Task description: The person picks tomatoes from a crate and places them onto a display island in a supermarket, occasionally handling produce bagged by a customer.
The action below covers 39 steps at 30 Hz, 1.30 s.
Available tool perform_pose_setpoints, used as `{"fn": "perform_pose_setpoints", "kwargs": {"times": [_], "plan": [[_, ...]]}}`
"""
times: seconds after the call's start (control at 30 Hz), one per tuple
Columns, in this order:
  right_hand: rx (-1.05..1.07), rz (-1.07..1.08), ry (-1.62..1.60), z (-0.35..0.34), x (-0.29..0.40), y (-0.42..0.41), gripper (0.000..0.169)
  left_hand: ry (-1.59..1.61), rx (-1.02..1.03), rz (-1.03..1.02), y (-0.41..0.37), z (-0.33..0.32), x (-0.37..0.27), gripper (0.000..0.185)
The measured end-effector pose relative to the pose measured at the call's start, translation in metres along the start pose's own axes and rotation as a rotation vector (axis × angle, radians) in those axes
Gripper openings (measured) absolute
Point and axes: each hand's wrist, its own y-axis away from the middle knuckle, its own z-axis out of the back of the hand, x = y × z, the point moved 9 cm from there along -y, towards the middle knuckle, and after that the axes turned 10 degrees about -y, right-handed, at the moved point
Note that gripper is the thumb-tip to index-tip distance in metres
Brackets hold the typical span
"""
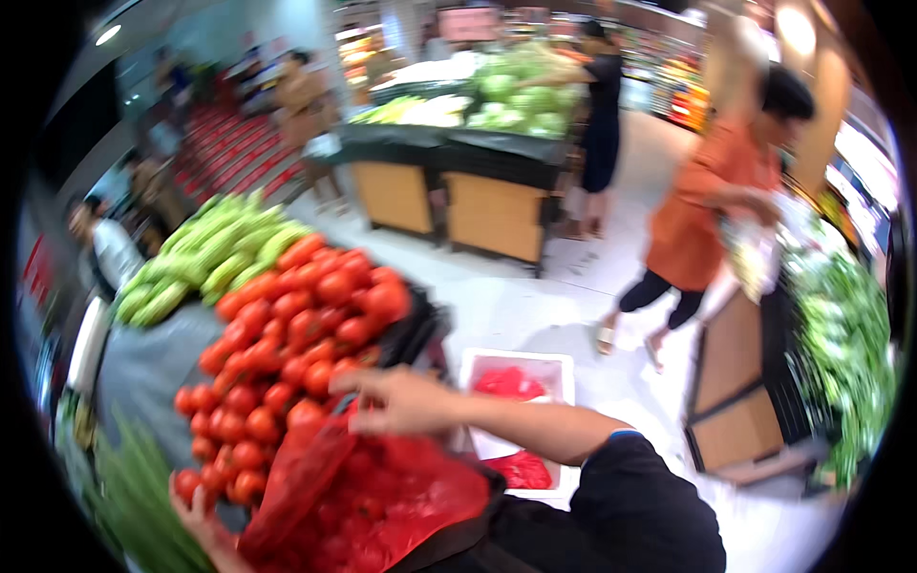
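A pile of red tomatoes (265,358) lies on the stand before me. My left hand (195,517) is at the pile's near left edge, its fingers against a tomato (188,485); whether it grips the tomato is unclear. Over the near right side of the pile is my right hand (401,402), its fingers apart and nothing in them. Right below that hand, a red mesh bag (387,487) with round red produce inside rests against my body and the pile. Its upper edge spreads across the nearest tomatoes.
Green gourds (215,247) lie beyond the tomatoes, and long green stalks (136,487) at lower left. A white foam box (571,372) with red bags inside stands on the floor. A person in orange (706,186) is by a greens stand (834,336). Several people are farther back.
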Motion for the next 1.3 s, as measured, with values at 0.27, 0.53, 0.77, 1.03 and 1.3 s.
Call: {"fn": "perform_pose_setpoints", "kwargs": {"times": [0.27,0.53,0.77,1.03,1.3], "plan": [[-1.73,-0.054,-0.406,0.464,-0.094,0.367,0.052,-0.857,-0.287,-0.399,-0.166,0.036,0.126,0.058],[-2.169,0.213,-0.421,0.458,-0.004,0.595,0.09,-0.94,0.05,-0.232,-0.112,-0.024,0.092,0.057],[-2.374,0.248,0.064,0.424,0.063,0.766,0.097,-0.495,0.197,-0.039,-0.128,-0.075,0.103,0.055],[-2.942,-0.254,-0.162,0.359,-0.01,0.725,0.122,-0.387,0.019,0.243,-0.105,-0.004,0.084,0.051],[-2.41,0.574,-0.589,0.375,-0.093,0.678,0.059,-0.239,0.011,0.3,-0.06,-0.011,0.05,0.039]]}}
